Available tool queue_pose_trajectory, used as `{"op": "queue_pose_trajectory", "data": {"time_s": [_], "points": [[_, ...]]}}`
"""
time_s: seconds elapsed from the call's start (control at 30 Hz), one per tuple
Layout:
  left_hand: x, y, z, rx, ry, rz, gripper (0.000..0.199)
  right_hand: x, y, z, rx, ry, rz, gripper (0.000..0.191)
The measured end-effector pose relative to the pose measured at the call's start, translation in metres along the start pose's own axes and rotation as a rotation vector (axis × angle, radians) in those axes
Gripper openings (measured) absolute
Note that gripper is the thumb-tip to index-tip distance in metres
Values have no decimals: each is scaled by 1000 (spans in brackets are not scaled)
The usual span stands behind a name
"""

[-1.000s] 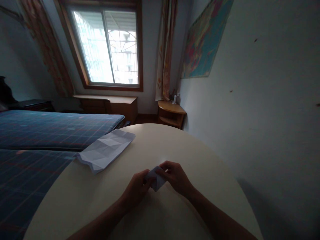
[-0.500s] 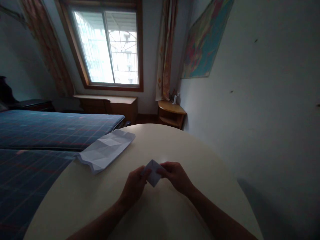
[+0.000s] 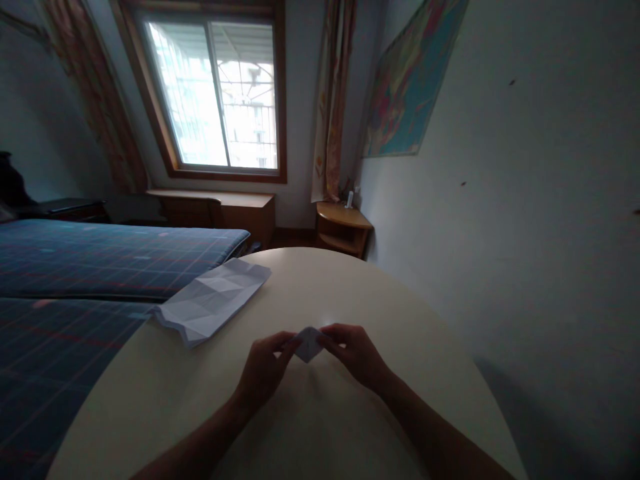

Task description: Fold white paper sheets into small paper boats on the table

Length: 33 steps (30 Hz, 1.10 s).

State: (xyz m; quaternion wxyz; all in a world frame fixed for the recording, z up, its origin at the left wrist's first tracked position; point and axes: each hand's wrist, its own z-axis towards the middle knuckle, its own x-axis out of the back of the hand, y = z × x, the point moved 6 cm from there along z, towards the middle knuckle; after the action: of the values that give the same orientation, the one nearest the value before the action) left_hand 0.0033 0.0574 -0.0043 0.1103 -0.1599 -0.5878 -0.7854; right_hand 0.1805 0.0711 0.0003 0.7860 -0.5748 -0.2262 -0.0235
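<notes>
A small folded white paper (image 3: 309, 347) is held between both hands over the round cream table (image 3: 320, 280), its lower corner pointing towards me. My left hand (image 3: 267, 363) pinches its left corner between thumb and fingers. At the right corner, my right hand (image 3: 354, 353) has the same kind of pinch. Fingertips behind the paper are hidden. Further left, a larger creased sheet of white paper (image 3: 215, 300) lies at the table's edge, touched by neither hand.
A bed with a blue plaid mattress (image 3: 120, 257) adjoins the table on the left. Beyond the table stand a wooden desk (image 3: 250, 207) and a small corner shelf (image 3: 344, 215). A white wall (image 3: 525, 253) rises on the right.
The folded paper looks shorter from top to bottom, its upper corner lower and its bottom corner higher. My left hand has shifted slightly and its thumb and fingers show a gap.
</notes>
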Motion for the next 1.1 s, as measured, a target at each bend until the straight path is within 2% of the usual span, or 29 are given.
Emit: {"op": "queue_pose_trajectory", "data": {"time_s": [0.17,0.3,0.43,0.6,0.87,1.1], "points": [[-4,6,-5,-112,-43,111,20,1,-6,-4,53,89,-39,17],[-3,6,-7,-202,12,139,17,1,-8,-5,102,98,-80,13],[-2,10,-9,-338,56,137,14,1,-12,-5,210,120,-118,10],[-1,17,-12,-428,75,198,13,0,-21,-10,349,132,-99,9],[-2,21,-15,-479,51,181,16,0,-28,-10,411,114,-86,9],[2,19,-11,-386,83,69,12,0,-24,-9,378,141,-51,9]]}}
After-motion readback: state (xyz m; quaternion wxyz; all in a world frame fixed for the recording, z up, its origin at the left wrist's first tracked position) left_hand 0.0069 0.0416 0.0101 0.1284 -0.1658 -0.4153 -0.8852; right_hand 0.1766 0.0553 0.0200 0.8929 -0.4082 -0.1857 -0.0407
